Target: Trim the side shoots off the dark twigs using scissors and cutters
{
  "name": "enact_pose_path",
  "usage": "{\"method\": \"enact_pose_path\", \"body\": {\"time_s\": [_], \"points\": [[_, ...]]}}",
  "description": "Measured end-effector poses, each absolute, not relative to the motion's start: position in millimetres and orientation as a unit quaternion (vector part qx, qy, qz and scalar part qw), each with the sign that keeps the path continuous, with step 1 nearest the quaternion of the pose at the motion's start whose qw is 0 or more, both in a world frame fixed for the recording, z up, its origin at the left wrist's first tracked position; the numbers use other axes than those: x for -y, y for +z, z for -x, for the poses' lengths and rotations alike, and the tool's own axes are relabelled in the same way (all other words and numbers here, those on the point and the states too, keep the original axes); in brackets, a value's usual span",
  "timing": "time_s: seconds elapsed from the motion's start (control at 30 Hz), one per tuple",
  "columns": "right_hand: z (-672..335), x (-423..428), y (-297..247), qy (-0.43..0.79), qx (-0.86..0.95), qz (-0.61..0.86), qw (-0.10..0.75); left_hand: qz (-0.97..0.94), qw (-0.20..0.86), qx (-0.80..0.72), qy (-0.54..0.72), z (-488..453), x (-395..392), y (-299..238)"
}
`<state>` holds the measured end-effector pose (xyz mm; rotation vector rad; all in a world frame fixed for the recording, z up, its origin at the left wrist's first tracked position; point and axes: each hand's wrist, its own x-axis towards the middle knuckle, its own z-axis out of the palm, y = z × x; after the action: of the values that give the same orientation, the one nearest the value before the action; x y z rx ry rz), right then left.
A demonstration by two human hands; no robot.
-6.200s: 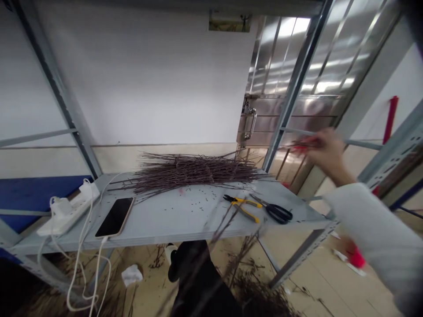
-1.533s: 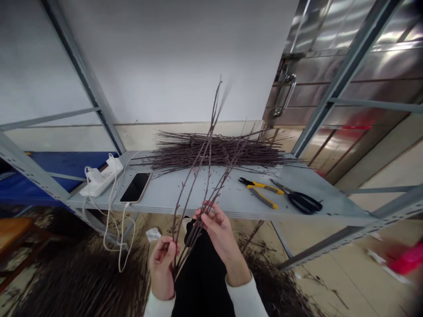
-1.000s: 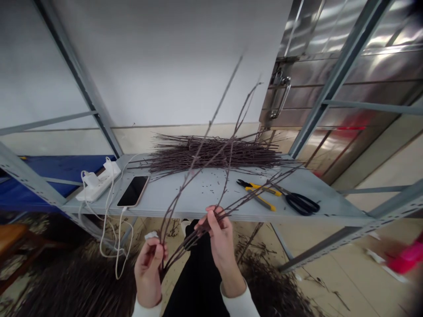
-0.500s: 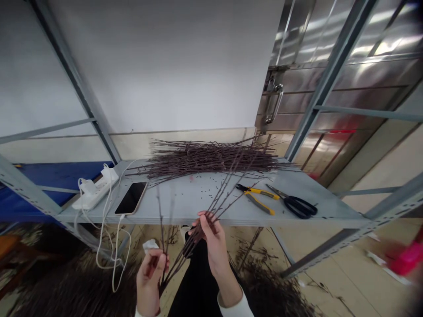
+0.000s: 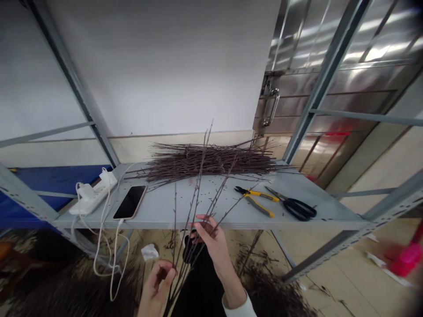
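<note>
Several thin dark budded twigs (image 5: 198, 193) stand up in front of me, fanned apart at the top and gathered low down between my hands. My left hand (image 5: 157, 281) pinches one twig on the left side, near the lower stems. Around the twigs on the right, my right hand (image 5: 211, 240) is closed, thumb and fingers gripping the stems just in front of the shelf edge. Behind them a large pile of similar twigs (image 5: 211, 160) lies lengthwise on the grey metal shelf (image 5: 172, 207).
Yellow-handled pliers (image 5: 256, 200) and black-handled scissors (image 5: 294, 204) lie on the shelf's right. A phone (image 5: 130, 202) and a white power strip (image 5: 94, 193) with cables sit left. Grey posts (image 5: 325, 83) frame the shelf. More twigs (image 5: 274, 286) cover the floor.
The held twigs have swung more upright and spread wider. My left hand has moved slightly right and down, while my right hand has stayed nearly in place.
</note>
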<state>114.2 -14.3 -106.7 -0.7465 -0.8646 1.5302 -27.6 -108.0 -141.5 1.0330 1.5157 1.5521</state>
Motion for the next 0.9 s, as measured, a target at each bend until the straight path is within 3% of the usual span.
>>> {"method": "enact_pose_path", "body": {"time_s": [0.33, 0.53, 0.67, 0.77, 0.9], "points": [[-113.4, 9.2, -110.0, 0.656, 0.347, 0.336, 0.580, -0.472, 0.377, -0.606, 0.518, 40.5, 79.8, -123.7], [-107.9, 11.4, -114.7, 0.663, 0.355, 0.347, 0.561, -0.459, 0.363, -0.586, 0.561, 28.4, 12.8, -90.0], [-107.1, 10.6, -119.2, 0.658, 0.374, 0.361, 0.544, -0.431, 0.420, -0.559, 0.571, 9.4, -20.6, -80.8], [-115.2, 11.9, -124.1, 0.676, 0.415, 0.343, 0.504, -0.431, 0.433, -0.534, 0.584, 1.3, -25.9, -78.2], [-131.8, 15.8, -134.0, 0.716, 0.503, 0.294, 0.385, -0.416, 0.429, -0.517, 0.613, 1.8, -7.7, -86.0]]}}
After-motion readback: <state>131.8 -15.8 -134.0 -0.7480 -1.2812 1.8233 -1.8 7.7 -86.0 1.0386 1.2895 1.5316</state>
